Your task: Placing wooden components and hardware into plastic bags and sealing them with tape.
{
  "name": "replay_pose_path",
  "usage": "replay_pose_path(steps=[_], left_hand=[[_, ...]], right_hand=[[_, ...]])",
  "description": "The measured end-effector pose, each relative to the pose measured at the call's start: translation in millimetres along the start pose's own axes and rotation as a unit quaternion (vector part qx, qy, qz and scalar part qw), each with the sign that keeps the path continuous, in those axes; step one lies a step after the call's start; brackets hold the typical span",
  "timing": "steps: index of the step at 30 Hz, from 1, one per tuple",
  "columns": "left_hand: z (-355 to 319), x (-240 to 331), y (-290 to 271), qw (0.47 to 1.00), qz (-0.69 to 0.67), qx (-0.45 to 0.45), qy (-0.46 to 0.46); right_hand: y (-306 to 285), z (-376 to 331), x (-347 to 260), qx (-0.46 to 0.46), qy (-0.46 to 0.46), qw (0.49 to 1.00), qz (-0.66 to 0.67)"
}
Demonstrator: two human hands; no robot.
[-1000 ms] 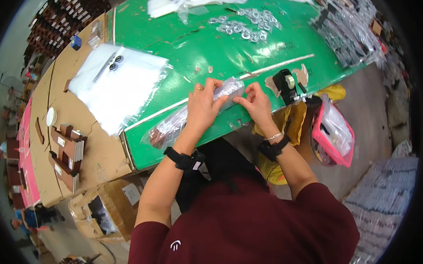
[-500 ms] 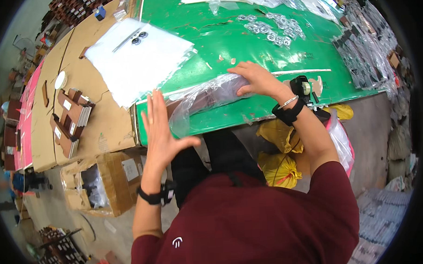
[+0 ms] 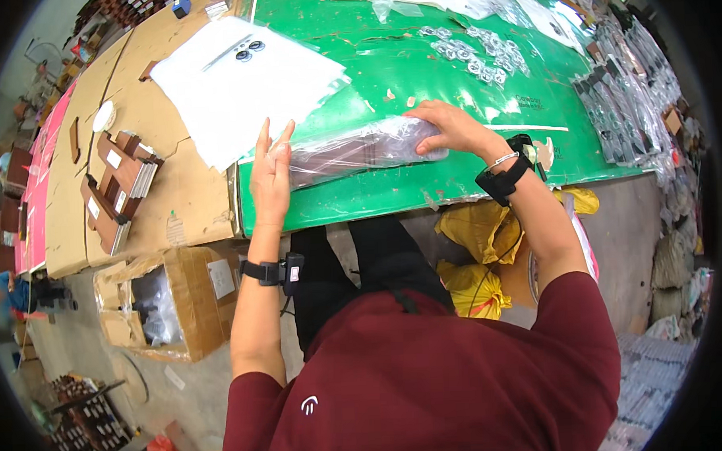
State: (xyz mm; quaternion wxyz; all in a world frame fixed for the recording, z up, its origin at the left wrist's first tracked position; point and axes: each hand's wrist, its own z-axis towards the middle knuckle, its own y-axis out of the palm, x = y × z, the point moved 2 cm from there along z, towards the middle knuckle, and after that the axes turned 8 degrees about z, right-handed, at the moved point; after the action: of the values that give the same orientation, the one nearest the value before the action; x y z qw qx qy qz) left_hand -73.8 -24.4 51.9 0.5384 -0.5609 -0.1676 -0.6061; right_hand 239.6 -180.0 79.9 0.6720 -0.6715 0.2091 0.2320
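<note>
A long dark-brown bundle in a clear plastic bag (image 3: 347, 156) lies along the near edge of the green-topped table. At its right end my right hand (image 3: 457, 132) is closed, with fingers over the top and thumb on the near side. My left hand (image 3: 270, 179) is at the left end, its fingers pointing away from me. Shiny film shows against its fingertips, and it seems to pinch the bag's end; the grip is partly hidden. Both wrists wear black straps.
White sheets (image 3: 241, 94) lie left of the bundle, with small black rings on top. Clear-wrapped rings (image 3: 490, 54) are farther back. Brown parts (image 3: 120, 190) sit on cardboard at left. Below are an open carton (image 3: 197, 311) and yellow sacks (image 3: 470, 289). Wrapped packs (image 3: 619, 97) are stacked at right.
My left hand has drawn its spread fingers and thumb together and moved against the bundle's left end. The loose plastic there lies closer to the bundle. My right hand keeps the right end.
</note>
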Motion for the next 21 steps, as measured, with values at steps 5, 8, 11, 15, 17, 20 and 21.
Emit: replay_pose_path(steps=[5, 8, 11, 15, 17, 20, 21], left_hand=[[-0.5, -12.2, -4.0, 0.998, 0.047, 0.014, -0.044], [-2.7, -3.6, -3.6, 0.997, 0.035, 0.026, -0.060], [-7.7, 13.7, 2.7, 0.998, 0.034, 0.045, -0.027], [-22.7, 12.2, 19.9, 0.998, 0.020, 0.050, -0.026], [-34.1, 15.4, 27.4, 0.998, 0.015, 0.050, -0.034], [-39.0, 12.5, 30.4, 0.998, 0.000, 0.051, -0.036], [-42.1, 12.0, 29.9, 0.998, -0.002, 0.047, -0.045]], right_hand=[[3.0, -15.2, -14.8, 0.028, -0.026, 0.998, -0.041], [6.2, -26.6, -27.2, 0.102, -0.067, 0.990, -0.071], [5.7, -31.8, -30.2, 0.189, -0.049, 0.970, -0.145], [9.8, -37.1, -14.5, 0.265, -0.038, 0.936, -0.229], [15.1, -38.2, -7.0, 0.276, -0.022, 0.926, -0.256], [21.4, -43.8, -4.7, 0.301, -0.033, 0.929, -0.211], [23.4, -45.6, -4.2, 0.305, -0.039, 0.930, -0.201]])
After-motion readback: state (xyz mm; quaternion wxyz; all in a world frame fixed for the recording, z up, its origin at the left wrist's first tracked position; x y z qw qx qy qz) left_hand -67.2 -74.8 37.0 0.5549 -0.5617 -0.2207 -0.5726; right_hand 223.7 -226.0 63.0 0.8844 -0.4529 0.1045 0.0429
